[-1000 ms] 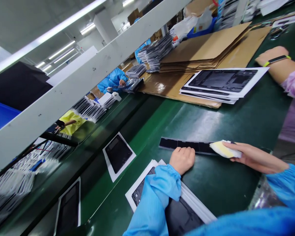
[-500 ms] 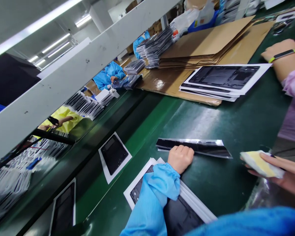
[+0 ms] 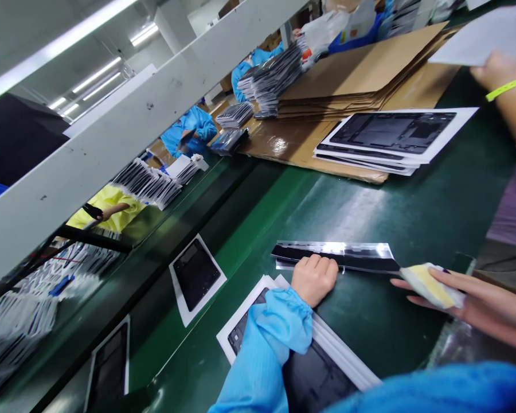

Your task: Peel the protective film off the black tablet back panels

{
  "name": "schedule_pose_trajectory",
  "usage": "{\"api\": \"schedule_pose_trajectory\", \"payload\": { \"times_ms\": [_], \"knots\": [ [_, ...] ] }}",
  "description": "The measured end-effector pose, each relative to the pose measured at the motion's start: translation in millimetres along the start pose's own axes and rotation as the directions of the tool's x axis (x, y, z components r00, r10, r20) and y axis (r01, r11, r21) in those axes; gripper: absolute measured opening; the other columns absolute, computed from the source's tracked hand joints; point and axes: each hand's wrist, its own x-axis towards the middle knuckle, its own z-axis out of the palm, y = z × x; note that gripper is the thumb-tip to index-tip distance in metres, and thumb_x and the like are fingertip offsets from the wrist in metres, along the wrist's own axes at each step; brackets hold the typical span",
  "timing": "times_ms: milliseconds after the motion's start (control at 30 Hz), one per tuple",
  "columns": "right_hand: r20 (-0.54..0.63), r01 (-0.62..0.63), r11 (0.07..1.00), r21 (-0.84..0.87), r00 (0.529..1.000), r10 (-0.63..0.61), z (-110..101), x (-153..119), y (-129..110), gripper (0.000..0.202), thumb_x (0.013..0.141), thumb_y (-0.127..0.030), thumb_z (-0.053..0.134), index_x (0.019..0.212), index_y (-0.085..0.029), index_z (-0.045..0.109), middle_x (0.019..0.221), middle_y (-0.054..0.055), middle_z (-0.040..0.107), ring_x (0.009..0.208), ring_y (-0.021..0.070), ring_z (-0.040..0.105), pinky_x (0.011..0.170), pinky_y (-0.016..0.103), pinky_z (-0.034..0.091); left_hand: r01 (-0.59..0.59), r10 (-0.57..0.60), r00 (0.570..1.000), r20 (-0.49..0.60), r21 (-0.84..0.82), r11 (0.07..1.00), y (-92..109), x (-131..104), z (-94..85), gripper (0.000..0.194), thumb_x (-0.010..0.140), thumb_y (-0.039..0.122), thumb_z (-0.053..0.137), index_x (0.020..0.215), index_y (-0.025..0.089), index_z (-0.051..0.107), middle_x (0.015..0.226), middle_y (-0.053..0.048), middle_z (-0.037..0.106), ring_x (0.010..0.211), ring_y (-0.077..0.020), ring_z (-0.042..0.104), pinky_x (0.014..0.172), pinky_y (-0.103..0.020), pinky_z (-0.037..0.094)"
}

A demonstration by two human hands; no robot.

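Note:
A long, glossy black panel with a shiny clear edge (image 3: pixel 361 259) lies on the green work surface. My left hand (image 3: pixel 315 280), in a blue sleeve, is closed over its near edge with the fingers curled under. In my right hand (image 3: pixel 468 298) is a folded white and yellow cloth (image 3: pixel 432 285), pinched between thumb and fingers at the panel's right end. Whether the cloth touches the panel I cannot tell. Under my left forearm lies a stack of dark tablet-like frames on white sheets (image 3: pixel 322 373).
Similar frames on white sheets (image 3: pixel 395 135) are stacked on flat cardboard (image 3: pixel 344 86). Single frames (image 3: pixel 198 267) lie on the green belt at left. A white beam (image 3: pixel 155 109) crosses above. At upper right, a co-worker's hand (image 3: pixel 499 71) holds a white sheet (image 3: pixel 490 34).
My right hand has moved left with the cloth, up to the panel's end. My left hand stays almost in place. The co-worker's hand now has a white sheet.

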Motion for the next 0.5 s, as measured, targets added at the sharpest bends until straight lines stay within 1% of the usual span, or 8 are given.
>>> {"api": "schedule_pose_trajectory", "payload": {
  "times_ms": [67, 100, 167, 200, 267, 333, 400, 500],
  "knots": [
    [0.012, -0.036, 0.998, 0.044, 0.999, 0.035, 8.1, 2.1, -4.3, 0.03, 0.046, -0.042, 0.053, 0.067, -0.025, 0.067, 0.081, 0.006, 0.069, 0.084, 0.0261, 0.058, 0.07, 0.034, 0.049, -0.023, 0.023, 1.0, 0.011, -0.012, 1.0, 0.3, -0.3, -1.2, 0.018, 0.089, 0.014, 0.048, 0.08, 0.02, 0.062, 0.072, -0.001, 0.065, 0.067, -0.0124, 0.056, 0.054, -0.027, 0.037],
    [0.001, -0.032, 0.997, 0.064, 0.999, 0.032, 11.9, 4.1, -5.6, 0.027, 0.047, -0.04, 0.054, 0.066, -0.025, 0.066, 0.079, 0.005, 0.07, 0.081, 0.0255, 0.06, 0.069, 0.034, 0.049, -0.039, 0.039, 0.999, 0.016, -0.021, 0.999, 0.7, -0.7, -1.9, 0.018, 0.089, 0.014, 0.047, 0.08, 0.021, 0.062, 0.073, 0.0, 0.065, 0.067, -0.0117, 0.056, 0.055, -0.026, 0.038],
    [-0.027, -0.017, 0.996, 0.09, 0.999, 0.02, 19.3, 8.6, -6.3, 0.022, 0.047, -0.036, 0.056, 0.063, -0.024, 0.064, 0.073, 0.005, 0.07, 0.074, 0.0243, 0.062, 0.065, 0.034, 0.05, -0.053, 0.054, 0.998, 0.024, -0.032, 0.998, 1.6, -2.1, -3.5, 0.017, 0.09, 0.016, 0.047, 0.086, 0.022, 0.063, 0.081, 0.0, 0.067, 0.071, -0.0104, 0.058, 0.058, -0.025, 0.04],
    [-0.034, -0.013, 0.995, 0.1, 0.999, 0.016, 23.1, 10.5, -5.9, 0.02, 0.047, -0.034, 0.057, 0.062, -0.024, 0.063, 0.07, 0.005, 0.07, 0.071, 0.0239, 0.062, 0.063, 0.034, 0.051, -0.04, 0.041, 0.999, 0.028, -0.031, 0.999, 1.9, -3.2, -4.2, 0.017, 0.09, 0.017, 0.047, 0.092, 0.022, 0.063, 0.088, 0.0, 0.069, 0.074, -0.0105, 0.059, 0.059, -0.024, 0.041],
    [-0.019, -0.019, 0.993, 0.118, 1.0, 0.022, 31.1, 12.5, -4.1, 0.02, 0.045, -0.034, 0.059, 0.062, -0.023, 0.061, 0.067, 0.005, 0.07, 0.067, 0.0241, 0.063, 0.061, 0.036, 0.051, 0.032, -0.031, 0.999, 0.037, -0.011, 0.999, 2.0, -6.2, -5.0, 0.021, 0.089, 0.016, 0.048, 0.106, 0.02, 0.061, 0.102, -0.004, 0.069, 0.082, -0.0127, 0.061, 0.061, -0.026, 0.042],
    [0.016, -0.034, 0.99, 0.139, 0.999, 0.032, 40.1, 11.7, -2.2, 0.024, 0.043, -0.035, 0.061, 0.064, -0.023, 0.061, 0.066, 0.005, 0.07, 0.065, 0.0251, 0.063, 0.061, 0.039, 0.05, 0.122, -0.122, 0.991, 0.046, 0.011, 0.992, 1.9, -10.1, -4.5, 0.028, 0.088, 0.015, 0.05, 0.115, 0.017, 0.057, 0.109, -0.007, 0.068, 0.088, -0.0154, 0.062, 0.063, -0.027, 0.044],
    [0.041, -0.044, 0.987, 0.155, 0.998, 0.038, 49.4, 9.3, -0.9, 0.03, 0.04, -0.036, 0.062, 0.066, -0.023, 0.061, 0.066, 0.004, 0.07, 0.064, 0.0259, 0.063, 0.062, 0.041, 0.049, 0.186, -0.186, 0.981, 0.05, 0.017, 0.982, 2.3, -14.6, -3.6, 0.029, 0.088, 0.016, 0.052, 0.116, 0.015, 0.056, 0.107, -0.006, 0.07, 0.087, -0.015, 0.063, 0.063, -0.027, 0.046],
    [0.051, -0.036, 0.985, 0.17, 0.998, 0.027, 61.7, 6.6, -0.3, 0.037, 0.035, -0.038, 0.064, 0.069, -0.024, 0.06, 0.067, 0.004, 0.07, 0.065, 0.0265, 0.063, 0.062, 0.041, 0.049, 0.224, -0.224, 0.974, 0.043, 0.0, 0.975, 3.4, -21.0, -4.4, 0.027, 0.09, 0.019, 0.05, 0.116, 0.015, 0.057, 0.104, -0.002, 0.072, 0.085, -0.0116, 0.064, 0.064, -0.024, 0.047]
  ]
}}
